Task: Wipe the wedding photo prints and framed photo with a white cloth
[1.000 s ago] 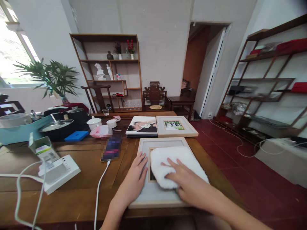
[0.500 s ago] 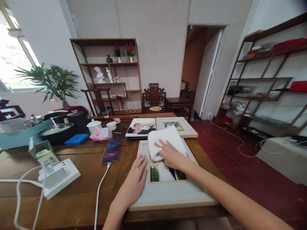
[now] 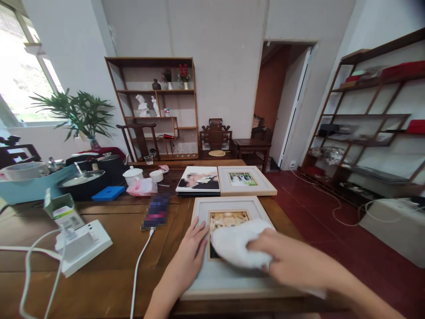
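Note:
A picture frame (image 3: 203,283) with a pale wood border and a light mat lies flat at the front of the wooden table. My left hand (image 3: 194,246) rests along its left side, fingers stretched out on the mat. Bunched in my right hand (image 3: 279,254) is a white cloth (image 3: 232,243), which covers much of the photo (image 3: 229,217) in the middle. The hand and cloth are blurred by motion, and the fingers are partly hidden. Behind lie a second framed picture (image 3: 262,182) and a white-covered photo book or panel (image 3: 198,178).
On the table's left are a charging phone (image 3: 156,212), a white cable (image 3: 137,257), a white power strip (image 3: 99,248), an opened small box (image 3: 63,208), a blue box (image 3: 108,193) and a lidded pan (image 3: 81,178). A white lidded bowl (image 3: 133,175) stands farther back.
My right hand has brought the white cloth down toward me across the photo, uncovering its upper part and the rear framed picture. My left hand stays on the frame's left side.

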### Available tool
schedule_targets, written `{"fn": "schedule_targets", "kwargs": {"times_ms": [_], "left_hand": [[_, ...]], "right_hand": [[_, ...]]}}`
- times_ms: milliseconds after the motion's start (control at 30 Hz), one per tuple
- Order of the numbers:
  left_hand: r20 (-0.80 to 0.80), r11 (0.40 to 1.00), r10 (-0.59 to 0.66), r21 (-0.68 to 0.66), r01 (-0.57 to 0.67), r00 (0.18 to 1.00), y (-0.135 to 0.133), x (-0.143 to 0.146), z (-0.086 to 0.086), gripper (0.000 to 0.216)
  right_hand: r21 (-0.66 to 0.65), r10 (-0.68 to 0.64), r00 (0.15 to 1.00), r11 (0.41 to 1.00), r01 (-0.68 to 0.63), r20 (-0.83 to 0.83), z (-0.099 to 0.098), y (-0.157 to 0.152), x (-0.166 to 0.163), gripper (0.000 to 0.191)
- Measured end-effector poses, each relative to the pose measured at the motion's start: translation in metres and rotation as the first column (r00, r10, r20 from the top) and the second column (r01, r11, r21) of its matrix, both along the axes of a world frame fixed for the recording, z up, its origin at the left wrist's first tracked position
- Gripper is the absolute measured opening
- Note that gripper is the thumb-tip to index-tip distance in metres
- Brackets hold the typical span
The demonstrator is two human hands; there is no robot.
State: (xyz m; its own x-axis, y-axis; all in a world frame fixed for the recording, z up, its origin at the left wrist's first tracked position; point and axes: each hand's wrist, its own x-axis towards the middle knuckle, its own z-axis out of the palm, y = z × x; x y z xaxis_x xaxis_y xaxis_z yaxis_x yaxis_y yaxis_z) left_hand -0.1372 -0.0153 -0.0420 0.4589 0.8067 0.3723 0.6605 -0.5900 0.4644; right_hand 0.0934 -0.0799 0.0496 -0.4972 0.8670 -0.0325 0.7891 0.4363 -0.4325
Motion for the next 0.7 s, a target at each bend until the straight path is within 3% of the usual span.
{"fn": "schedule_targets", "kwargs": {"times_ms": [100,167,200,300,400,533,700], "left_hand": [[-0.012,1.000,0.004,-0.010,-0.004,1.000,-0.002,0.001,0.002,0.036],[-0.003,1.000,0.005,-0.013,-0.005,1.000,-0.003,0.001,0.003,0.036],[0.004,1.000,0.005,-0.012,-0.005,1.000,-0.003,0.001,0.003,0.036],[0.019,1.000,0.000,0.010,-0.001,1.000,-0.003,0.000,0.001,0.035],[0.024,0.999,-0.008,0.041,0.007,1.000,-0.002,-0.001,-0.001,0.033],[0.019,0.999,0.002,0.037,-0.003,1.000,-0.002,0.000,0.001,0.033],[0.025,1.000,-0.024,0.021,0.023,0.999,-0.003,0.001,0.003,0.034]], "right_hand": [[0.162,-0.240,0.964,0.953,0.257,-0.116,0.001,0.041,0.022,0.025],[0.398,-0.348,0.923,0.833,0.385,-0.165,0.002,0.072,0.027,0.026],[0.440,-0.347,0.923,0.811,0.386,-0.170,0.002,0.087,0.025,0.028],[0.506,-0.250,0.961,0.817,0.276,-0.121,-0.001,0.123,0.004,0.033],[0.512,-0.017,1.000,0.859,0.011,0.008,-0.014,0.141,-0.031,0.044],[0.428,0.251,0.954,0.853,-0.298,0.164,-0.034,0.143,-0.063,0.043],[0.355,0.249,0.939,0.878,-0.322,0.237,-0.041,0.132,-0.048,0.032]]}}
